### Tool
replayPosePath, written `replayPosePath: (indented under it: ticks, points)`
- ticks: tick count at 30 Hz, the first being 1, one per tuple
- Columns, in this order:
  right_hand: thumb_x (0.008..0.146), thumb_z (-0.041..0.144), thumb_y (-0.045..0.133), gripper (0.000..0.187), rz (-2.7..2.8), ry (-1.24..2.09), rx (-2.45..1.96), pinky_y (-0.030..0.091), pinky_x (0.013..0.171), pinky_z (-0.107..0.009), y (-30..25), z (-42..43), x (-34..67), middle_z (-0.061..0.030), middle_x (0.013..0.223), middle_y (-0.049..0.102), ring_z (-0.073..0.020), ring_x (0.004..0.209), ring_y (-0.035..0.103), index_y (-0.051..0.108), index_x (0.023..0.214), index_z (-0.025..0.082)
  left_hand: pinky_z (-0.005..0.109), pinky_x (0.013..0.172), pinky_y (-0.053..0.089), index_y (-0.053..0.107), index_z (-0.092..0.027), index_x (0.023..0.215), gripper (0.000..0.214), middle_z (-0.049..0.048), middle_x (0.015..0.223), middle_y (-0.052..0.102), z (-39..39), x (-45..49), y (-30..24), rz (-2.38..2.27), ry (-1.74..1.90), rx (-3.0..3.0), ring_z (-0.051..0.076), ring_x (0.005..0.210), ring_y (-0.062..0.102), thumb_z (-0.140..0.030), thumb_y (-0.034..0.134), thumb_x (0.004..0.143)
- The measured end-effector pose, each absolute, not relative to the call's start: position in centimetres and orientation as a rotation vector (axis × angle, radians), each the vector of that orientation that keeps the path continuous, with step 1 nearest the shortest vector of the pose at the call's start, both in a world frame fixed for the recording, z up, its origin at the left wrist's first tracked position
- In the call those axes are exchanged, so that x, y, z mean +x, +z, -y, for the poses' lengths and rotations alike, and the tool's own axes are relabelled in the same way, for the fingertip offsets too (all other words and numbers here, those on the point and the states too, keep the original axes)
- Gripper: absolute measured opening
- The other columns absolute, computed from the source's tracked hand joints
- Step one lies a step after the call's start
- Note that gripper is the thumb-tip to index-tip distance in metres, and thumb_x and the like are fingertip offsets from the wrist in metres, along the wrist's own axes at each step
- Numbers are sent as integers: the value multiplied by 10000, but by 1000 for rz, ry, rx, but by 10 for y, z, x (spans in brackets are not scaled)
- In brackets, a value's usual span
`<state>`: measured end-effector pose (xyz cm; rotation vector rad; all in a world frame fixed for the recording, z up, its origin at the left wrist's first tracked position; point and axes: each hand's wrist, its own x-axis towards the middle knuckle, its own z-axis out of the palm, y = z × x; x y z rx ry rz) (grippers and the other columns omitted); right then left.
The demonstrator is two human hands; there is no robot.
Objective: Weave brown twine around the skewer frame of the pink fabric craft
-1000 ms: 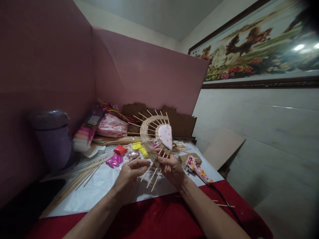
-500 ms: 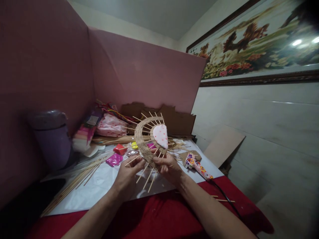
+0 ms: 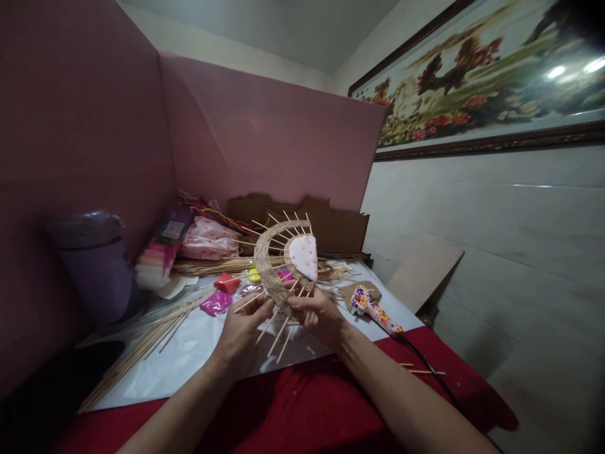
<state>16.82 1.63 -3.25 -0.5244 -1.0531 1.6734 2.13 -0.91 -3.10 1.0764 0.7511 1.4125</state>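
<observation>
Between my hands is a half-round woven fan [image 3: 266,265], made of thin wooden sticks that radiate through a wide band of tan twine. At its centre sits a half-disc of pale pink fabric with red spots, edged in twine. My left hand [image 3: 246,325] pinches the lower left of the fan, at a stick and the outer edge of the band. My right hand [image 3: 316,313] grips the lower end of the band, thumb on top. Bare stick ends point down between the hands. The fingers behind the fan are hidden.
A flower-patterned glue gun [image 3: 373,310] lies on cardboard at the right, its black cord trailing over red cloth [image 3: 293,410]. Loose sticks [image 3: 142,347] lie left on white sheeting. Behind are red and magenta packets [image 3: 216,303], spotted fabric [image 3: 210,238] and a purple bin [image 3: 97,271].
The camera view has shifted slightly. My hands keep almost the same hold on the fan, which has barely moved.
</observation>
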Motion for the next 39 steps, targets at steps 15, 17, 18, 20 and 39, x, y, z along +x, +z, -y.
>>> replayPosePath:
  ticks: [15, 17, 18, 20, 39]
  points:
    - [589, 138, 734, 393, 1101, 1730, -510, 479, 633, -267, -37, -22, 169, -17, 767, 665, -124, 633, 608, 572, 947, 154, 300, 558, 491, 654, -131, 668, 193, 72, 744, 683, 15, 23, -30, -688, 1332, 904, 203, 648, 624, -258, 770, 581]
    - [587, 133, 739, 396, 1094, 1732, -521, 483, 641, -263, -37, -22, 169, -15, 774, 667, -119, 634, 609, 574, 946, 157, 307, 569, 499, 655, -131, 691, 187, 85, 800, 690, 17, 24, -29, -668, 1313, 903, 209, 672, 634, -246, 764, 592]
    - [591, 132, 737, 395, 1093, 1737, -526, 485, 644, -264, -38, -23, 170, -15, 781, 668, -120, 641, 612, 573, 949, 159, 310, 571, 503, 659, -134, 715, 192, 87, 821, 691, 17, 24, -28, -663, 1306, 902, 213, 683, 638, -241, 762, 594]
    - [611, 142, 723, 385, 1107, 1748, -530, 490, 645, -273, -39, -23, 170, -21, 797, 669, -130, 658, 620, 569, 962, 164, 315, 570, 507, 663, -140, 749, 210, 89, 843, 692, 18, 24, -27, -659, 1299, 898, 218, 699, 640, -243, 762, 595]
    - [617, 157, 715, 362, 1132, 1736, -538, 489, 641, -271, -38, -23, 170, -27, 785, 672, -119, 614, 614, 574, 951, 160, 294, 544, 491, 671, -141, 778, 205, 74, 739, 680, 20, 24, -22, -659, 1281, 886, 192, 624, 622, -208, 746, 600]
